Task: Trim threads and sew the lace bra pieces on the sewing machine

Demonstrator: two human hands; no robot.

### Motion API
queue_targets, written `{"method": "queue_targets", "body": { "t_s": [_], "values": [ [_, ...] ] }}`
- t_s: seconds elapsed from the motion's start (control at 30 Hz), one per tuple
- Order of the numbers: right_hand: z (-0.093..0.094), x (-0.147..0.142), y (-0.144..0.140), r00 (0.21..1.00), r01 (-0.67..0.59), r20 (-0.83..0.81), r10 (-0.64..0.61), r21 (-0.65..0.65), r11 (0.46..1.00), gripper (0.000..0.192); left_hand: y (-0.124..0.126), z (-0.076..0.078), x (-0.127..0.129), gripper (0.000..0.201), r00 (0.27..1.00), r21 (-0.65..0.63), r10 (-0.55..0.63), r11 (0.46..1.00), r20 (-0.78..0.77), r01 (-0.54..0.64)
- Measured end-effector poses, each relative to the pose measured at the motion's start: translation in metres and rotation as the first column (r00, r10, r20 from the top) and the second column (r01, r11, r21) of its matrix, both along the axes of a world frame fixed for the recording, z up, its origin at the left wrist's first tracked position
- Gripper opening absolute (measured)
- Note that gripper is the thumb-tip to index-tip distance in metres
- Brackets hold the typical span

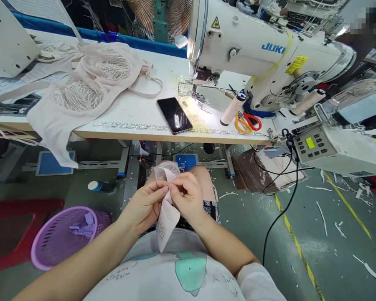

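Observation:
Over my lap, both hands pinch a pale pink piece of bra fabric point(168, 213) with lace at its upper end. My left hand point(150, 202) grips it from the left, thumb and forefinger pressed together. Close against it, my right hand point(187, 196) pinches the same piece, and the fingertips of both hands almost meet. The lower end of the fabric hangs toward my shirt and carries small printed marks. On the table at the left lies a pale pink lace bra point(90, 79), part of it draping over the front edge.
A white sewing machine point(238, 42) stands on the table point(125, 129). Before it lie a phone point(174, 115), a thread cone point(233, 109) and orange-red scissors point(248, 122). A control box point(332, 146) juts out right. A purple basket point(65, 238) and red stool point(19, 242) stand left.

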State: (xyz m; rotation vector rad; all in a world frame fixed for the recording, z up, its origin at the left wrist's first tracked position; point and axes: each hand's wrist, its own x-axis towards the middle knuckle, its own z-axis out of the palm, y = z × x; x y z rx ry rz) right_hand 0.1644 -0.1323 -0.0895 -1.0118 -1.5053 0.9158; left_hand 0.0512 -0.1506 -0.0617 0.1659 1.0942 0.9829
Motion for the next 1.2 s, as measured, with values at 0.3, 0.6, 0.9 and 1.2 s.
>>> {"method": "queue_targets", "body": {
  "t_s": [0.3, 0.6, 0.9, 1.2],
  "values": [
    [-0.003, -0.003, -0.001, 0.999, -0.011, -0.043, 0.006, -0.107, 0.994, 0.009, -0.001, -0.008, -0.006, 0.039, 0.998, 0.012, -0.053, 0.999, -0.019, 0.053],
    [-0.004, -0.004, 0.000, 0.992, -0.079, -0.119, 0.049, -0.261, 0.962, 0.010, -0.001, -0.010, -0.010, 0.035, 0.989, 0.092, -0.078, 0.992, -0.128, 0.090],
    [0.006, -0.002, -0.003, 0.979, -0.159, -0.185, 0.081, -0.465, 0.871, 0.012, 0.003, -0.006, -0.010, 0.032, 0.996, -0.026, -0.063, 0.998, -0.059, 0.062],
    [0.000, -0.003, 0.000, 0.952, -0.251, -0.277, 0.131, -0.458, 0.853, 0.013, 0.004, -0.007, -0.008, 0.037, 0.992, 0.004, 0.043, 0.999, -0.118, -0.043]
  ]
}}
